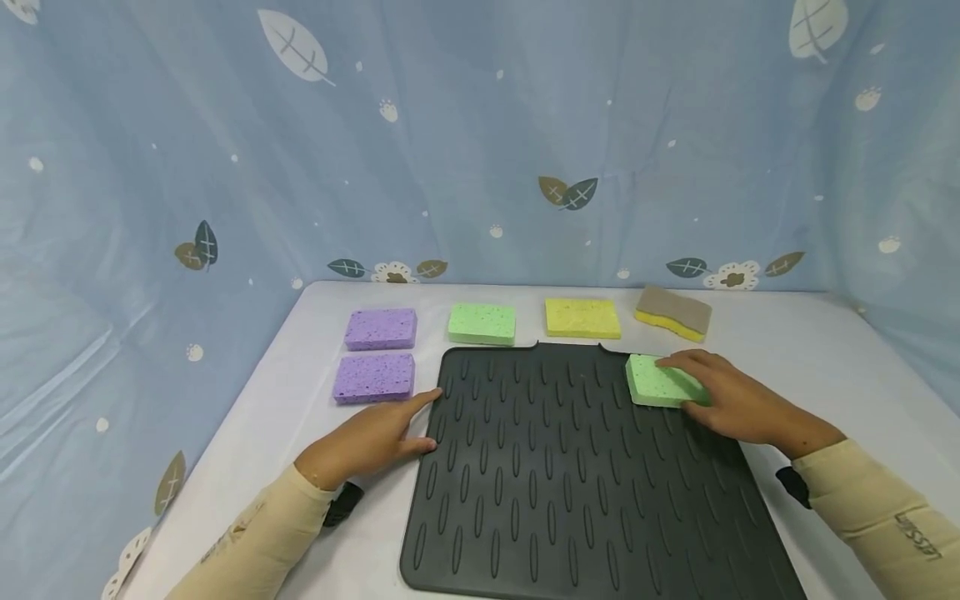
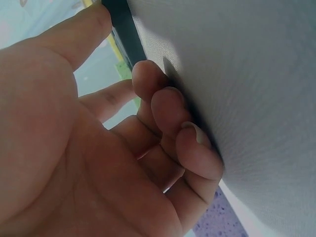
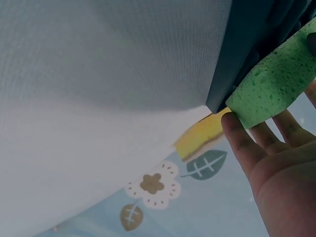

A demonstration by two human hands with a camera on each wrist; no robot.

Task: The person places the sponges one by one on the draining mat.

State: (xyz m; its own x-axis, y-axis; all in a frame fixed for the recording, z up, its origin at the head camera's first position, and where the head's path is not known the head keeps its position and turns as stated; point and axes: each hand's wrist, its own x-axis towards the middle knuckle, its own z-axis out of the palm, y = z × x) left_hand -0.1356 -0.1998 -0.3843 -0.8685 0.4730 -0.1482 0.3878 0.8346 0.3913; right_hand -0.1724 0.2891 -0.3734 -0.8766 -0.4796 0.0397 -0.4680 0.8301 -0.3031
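A dark grey ridged rubber mat lies on the white table. On its top right corner sits a green sponge, held by my right hand between thumb and fingers. In the right wrist view, fingertips reach under the same green sponge along its edge. At the mat's left edge, my left hand touches the rim with index finger and thumb. Its other fingers are loosely curled against the white cloth in the left wrist view, holding nothing.
Two purple sponges lie at the left, one in front of the other. Behind the mat are another green sponge, a yellow sponge and a grey-topped yellow sponge. A blue leaf-print curtain encloses the back and sides.
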